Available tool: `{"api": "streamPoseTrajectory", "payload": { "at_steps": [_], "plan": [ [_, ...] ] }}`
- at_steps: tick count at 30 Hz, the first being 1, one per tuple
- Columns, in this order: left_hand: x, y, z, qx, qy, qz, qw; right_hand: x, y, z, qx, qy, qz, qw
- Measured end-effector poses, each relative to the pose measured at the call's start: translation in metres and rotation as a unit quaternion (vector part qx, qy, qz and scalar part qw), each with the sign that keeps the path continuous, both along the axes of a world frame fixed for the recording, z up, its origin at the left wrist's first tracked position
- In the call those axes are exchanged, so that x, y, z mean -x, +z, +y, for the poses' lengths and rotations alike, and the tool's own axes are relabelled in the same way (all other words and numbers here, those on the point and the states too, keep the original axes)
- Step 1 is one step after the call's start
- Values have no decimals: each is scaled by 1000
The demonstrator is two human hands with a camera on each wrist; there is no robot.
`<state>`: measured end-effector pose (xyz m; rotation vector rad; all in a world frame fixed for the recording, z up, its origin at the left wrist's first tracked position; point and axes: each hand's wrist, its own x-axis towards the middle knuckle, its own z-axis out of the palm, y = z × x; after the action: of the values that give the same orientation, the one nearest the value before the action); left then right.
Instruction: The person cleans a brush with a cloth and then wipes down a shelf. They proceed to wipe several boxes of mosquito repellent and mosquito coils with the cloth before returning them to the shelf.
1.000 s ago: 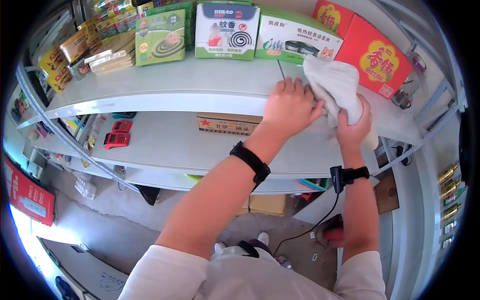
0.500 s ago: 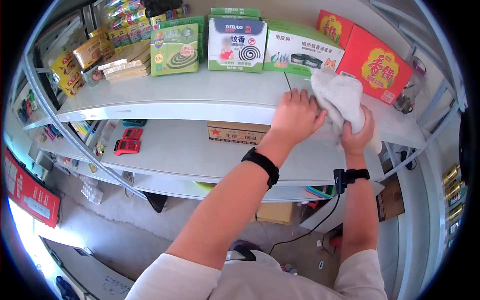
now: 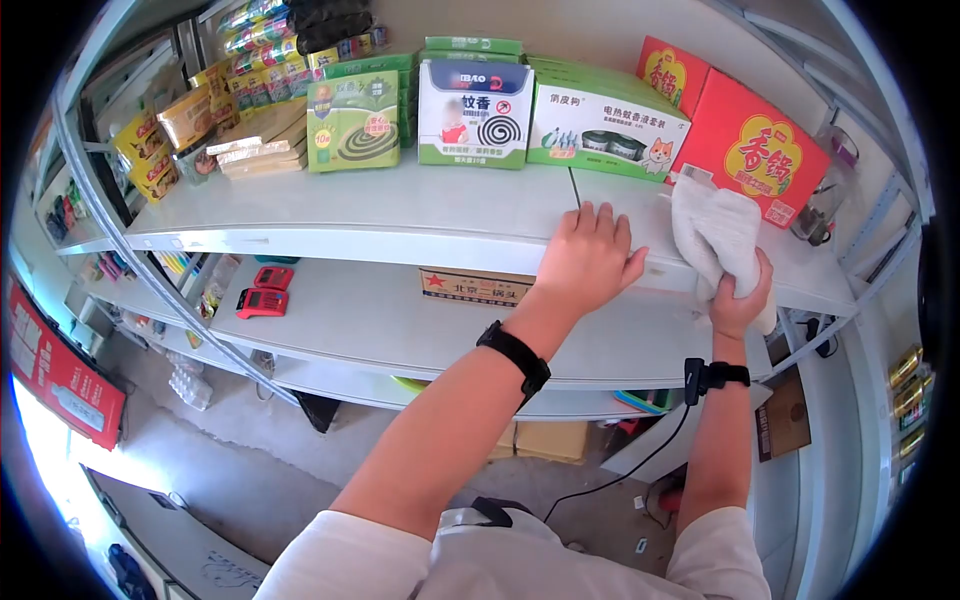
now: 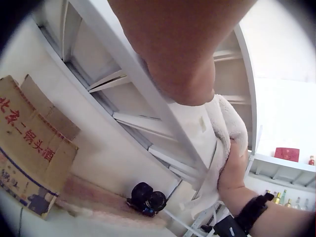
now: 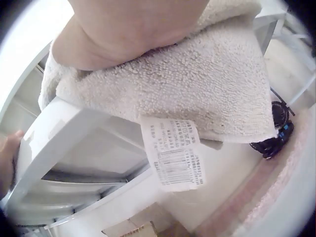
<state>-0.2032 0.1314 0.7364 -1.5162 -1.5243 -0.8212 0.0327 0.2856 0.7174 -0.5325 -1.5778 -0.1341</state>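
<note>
My right hand (image 3: pixel 742 298) grips a white terry towel (image 3: pixel 716 228) at the right part of the upper shelf (image 3: pixel 440 205). The towel drapes over the shelf's front edge, and in the right wrist view a printed label (image 5: pixel 173 154) hangs from its lower side. To the left, my left hand (image 3: pixel 592 258) rests on the front edge of that shelf with fingers spread forward and thumb out to the side. It holds nothing, and a gap separates it from the towel. Behind the towel stands a red box (image 3: pixel 755 145).
Along the back of the upper shelf stand a green and white box (image 3: pixel 605 125), a mosquito coil box (image 3: pixel 475 115) and a green box (image 3: pixel 353 122). A cardboard carton (image 3: pixel 472 285) and red devices (image 3: pixel 262 300) lie on the shelf below. A metal upright (image 3: pixel 885 250) borders the right side.
The right hand has moved the towel to the right, away from the left hand. The left hand stays at the shelf edge. The head view has shifted, so the shelf appears lower.
</note>
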Motion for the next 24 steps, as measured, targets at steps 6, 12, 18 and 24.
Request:
{"api": "streamPoseTrajectory", "payload": {
  "at_steps": [6,12,18,24],
  "plan": [
    [-2,1,-3,6,10,-11,1000,-9,-6,7,35,16,24,999],
    [-6,3,-6,12,14,-30,999,-21,-7,14,56,33,10,998],
    [-8,8,-9,27,15,-28,999,-32,-7,19,95,27,12,995],
    [-7,10,-9,18,12,-19,1000,-36,-7,18,129,51,32,990]
  ]
}}
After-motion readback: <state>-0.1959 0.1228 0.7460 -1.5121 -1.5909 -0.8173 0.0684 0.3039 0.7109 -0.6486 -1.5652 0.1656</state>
